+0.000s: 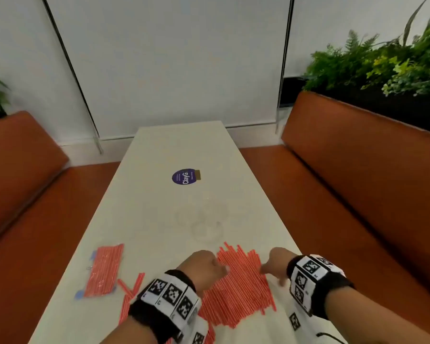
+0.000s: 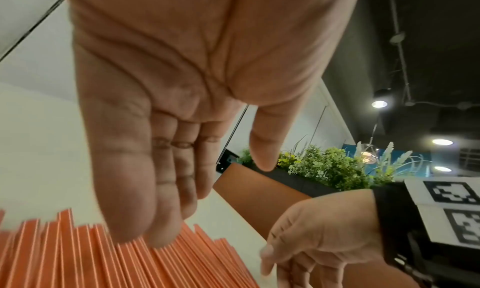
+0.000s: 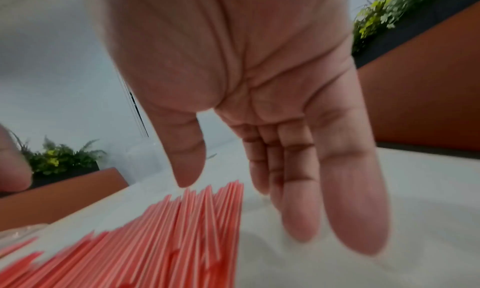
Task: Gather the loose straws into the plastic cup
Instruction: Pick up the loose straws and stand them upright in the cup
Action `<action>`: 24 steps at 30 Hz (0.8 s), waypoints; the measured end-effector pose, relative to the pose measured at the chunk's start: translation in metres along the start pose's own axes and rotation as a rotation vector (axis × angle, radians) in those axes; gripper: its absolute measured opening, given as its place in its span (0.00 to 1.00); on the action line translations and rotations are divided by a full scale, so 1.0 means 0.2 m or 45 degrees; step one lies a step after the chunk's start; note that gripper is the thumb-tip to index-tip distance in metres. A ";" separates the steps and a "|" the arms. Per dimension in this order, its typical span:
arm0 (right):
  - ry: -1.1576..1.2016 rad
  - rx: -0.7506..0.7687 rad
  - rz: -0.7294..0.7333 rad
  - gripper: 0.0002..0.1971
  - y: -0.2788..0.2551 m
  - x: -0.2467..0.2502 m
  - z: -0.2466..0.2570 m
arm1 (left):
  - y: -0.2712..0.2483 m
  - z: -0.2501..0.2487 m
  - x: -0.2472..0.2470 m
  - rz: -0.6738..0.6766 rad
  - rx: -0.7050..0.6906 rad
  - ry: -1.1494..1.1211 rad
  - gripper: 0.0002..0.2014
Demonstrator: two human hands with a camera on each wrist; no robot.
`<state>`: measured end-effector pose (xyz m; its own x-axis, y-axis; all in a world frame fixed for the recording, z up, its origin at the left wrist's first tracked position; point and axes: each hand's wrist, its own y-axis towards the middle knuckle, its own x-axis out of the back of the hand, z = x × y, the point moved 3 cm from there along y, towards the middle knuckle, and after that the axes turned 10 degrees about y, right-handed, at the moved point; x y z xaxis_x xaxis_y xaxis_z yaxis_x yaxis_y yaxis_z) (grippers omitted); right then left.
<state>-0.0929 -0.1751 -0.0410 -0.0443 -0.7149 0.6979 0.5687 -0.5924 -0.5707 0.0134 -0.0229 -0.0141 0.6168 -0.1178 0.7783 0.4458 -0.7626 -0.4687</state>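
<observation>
My left hand [image 1: 204,265] is held with straight fingers, palm down; its fingertips [image 2: 155,235] press on the top of the loose straws [image 1: 236,284]. This grip encloses nothing. My right hand [image 1: 274,265] is likewise flat and relaxed, fingers [image 3: 337,200] extended toward the worktop [image 1: 184,150] just beside the right edge of the same pile; from the right wrist view the fingertips sit over bare surface and I cannot tell whether they touch it. This grip holds nothing either.

The loose straws are red-orange with thin pale stripes. They lie flat in a wide fan between my two hands, roughly parallel, running from the near edge of the worktop away from me. A few more stray straws [image 1: 130,291] lie crossed to the left of my left wrist.

Further left, a sealed clear packet of straws [image 1: 104,270] lies flat, with blue tabs at its corners.

Beyond the pile, near the centre of the worktop, stand faint transparent outlines that appear to be the plastic cup [image 1: 207,230], possibly more than one; the glare makes the count and the contents unreadable. The cup is apart from the straws and from both hands.

Further back, a round purple sticker [image 1: 184,177] lies on the white surface. Orange bench seats [image 1: 358,170] flank the worktop, with green plants [image 1: 382,63] behind the right one.
</observation>
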 end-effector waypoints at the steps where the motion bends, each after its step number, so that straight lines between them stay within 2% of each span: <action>1: -0.023 -0.004 0.016 0.22 0.03 -0.01 0.01 | 0.03 -0.01 -0.01 0.017 0.020 -0.016 0.21; 2: -0.057 -0.010 -0.002 0.23 0.05 -0.02 0.03 | 0.04 -0.02 -0.02 0.004 0.050 -0.029 0.18; 6: -0.195 0.000 -0.034 0.20 0.11 -0.07 0.10 | 0.09 -0.05 -0.07 0.022 0.100 -0.043 0.19; 10: -0.238 -0.051 -0.026 0.10 0.15 -0.12 0.13 | 0.11 -0.05 -0.11 0.045 0.114 -0.053 0.19; 12: -0.238 -0.047 -0.042 0.14 0.16 -0.13 0.14 | 0.10 -0.03 -0.13 0.043 0.102 -0.053 0.19; 17: -0.221 -0.034 -0.043 0.08 0.15 -0.14 0.15 | 0.09 0.00 -0.16 0.041 0.130 -0.021 0.20; 24: -0.316 -0.016 -0.002 0.10 0.18 -0.19 0.14 | 0.09 0.00 -0.18 0.060 0.146 -0.109 0.18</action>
<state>-0.0474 -0.1584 -0.0763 0.1584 -0.6016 0.7829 0.5586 -0.5993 -0.5735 -0.0013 -0.0321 -0.0508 0.6895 -0.0932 0.7183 0.4833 -0.6794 -0.5522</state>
